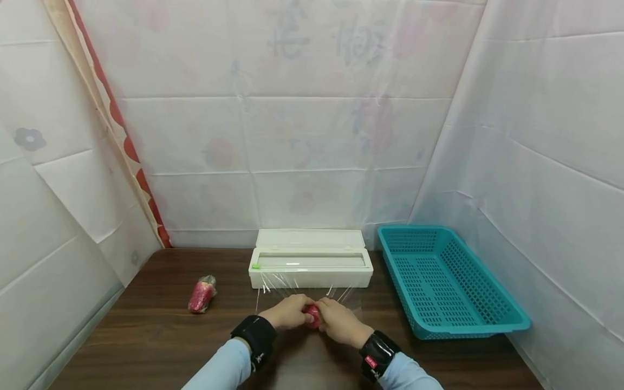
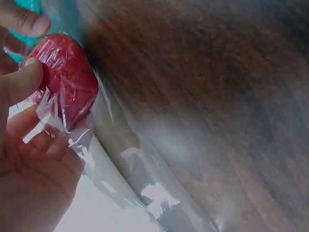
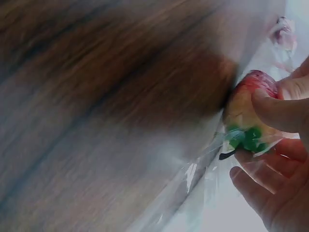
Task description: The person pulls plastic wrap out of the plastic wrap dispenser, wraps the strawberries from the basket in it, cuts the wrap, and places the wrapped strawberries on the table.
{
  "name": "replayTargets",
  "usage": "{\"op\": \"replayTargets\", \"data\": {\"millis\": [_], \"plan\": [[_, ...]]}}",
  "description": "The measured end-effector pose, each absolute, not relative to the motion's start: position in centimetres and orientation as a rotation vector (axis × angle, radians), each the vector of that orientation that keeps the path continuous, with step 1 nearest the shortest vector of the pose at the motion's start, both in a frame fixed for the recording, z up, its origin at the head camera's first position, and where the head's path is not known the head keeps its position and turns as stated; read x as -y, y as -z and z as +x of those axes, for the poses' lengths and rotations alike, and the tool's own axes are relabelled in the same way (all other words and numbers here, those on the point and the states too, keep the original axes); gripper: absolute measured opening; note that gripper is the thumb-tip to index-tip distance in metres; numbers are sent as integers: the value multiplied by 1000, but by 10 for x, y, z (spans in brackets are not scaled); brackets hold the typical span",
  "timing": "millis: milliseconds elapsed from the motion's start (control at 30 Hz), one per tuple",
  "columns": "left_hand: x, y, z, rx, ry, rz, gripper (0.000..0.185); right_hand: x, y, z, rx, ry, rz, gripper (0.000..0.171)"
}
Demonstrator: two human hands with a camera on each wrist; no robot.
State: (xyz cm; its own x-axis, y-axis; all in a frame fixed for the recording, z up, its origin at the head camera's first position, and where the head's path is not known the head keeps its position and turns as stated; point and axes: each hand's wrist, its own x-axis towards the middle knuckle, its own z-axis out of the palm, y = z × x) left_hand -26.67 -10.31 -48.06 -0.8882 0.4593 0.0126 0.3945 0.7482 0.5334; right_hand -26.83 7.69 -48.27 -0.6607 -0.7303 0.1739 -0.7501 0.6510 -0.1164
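Film-wrapped red-and-yellow oblong fruit (image 2: 72, 79) pinched by left hand (image 1: 288, 312) and right hand (image 1: 343, 322)
Its long axis is held left-to-right between both, dark stem (image 3: 227, 155) rightward.

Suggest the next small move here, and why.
I'd probably roll the red fruit-shaped piece slightly toward the white dispenser, winding on more film: both hands hold the piece, and the clear film stretches from it to the dispenser, so rolling should take up that span.

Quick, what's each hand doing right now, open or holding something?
Left hand: closed, holding the red fruit.
Right hand: closed, holding the same red fruit from the other side.
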Motion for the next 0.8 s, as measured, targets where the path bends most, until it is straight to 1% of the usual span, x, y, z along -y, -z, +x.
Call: {"op": "replayTargets", "data": {"millis": [200, 400, 467, 800], "plan": [[112, 475, -258, -2948, -808, 695, 40, -68, 480, -271, 2733, -216, 1233, 40], [108, 475, -240, -3221, -670, 775, 32, -68, 477, -274, 2787, -217, 1197, 39], [106, 478, -237, -3257, -617, 805, 33, -70, 476, -276, 2787, -229, 1204, 37], [100, 490, -242, -3292, -518, 871, 44, -76, 470, -288, 2875, -552, 1267, 30]]}}
